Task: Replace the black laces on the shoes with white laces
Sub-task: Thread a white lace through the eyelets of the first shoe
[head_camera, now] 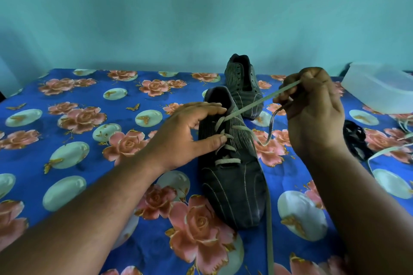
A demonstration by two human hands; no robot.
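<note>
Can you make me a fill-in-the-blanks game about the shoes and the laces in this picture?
1. The right hand pulls a lace that is ____ in colour.
2. The left hand rests on the ____ shoe, the one with a lace in it.
3. The far shoe has ____ lace in its holes.
4. The cloth under the shoes is blue with pink ____ printed on it.

Missing words: white; near; no; roses

right hand pulling white lace, near shoe
</note>
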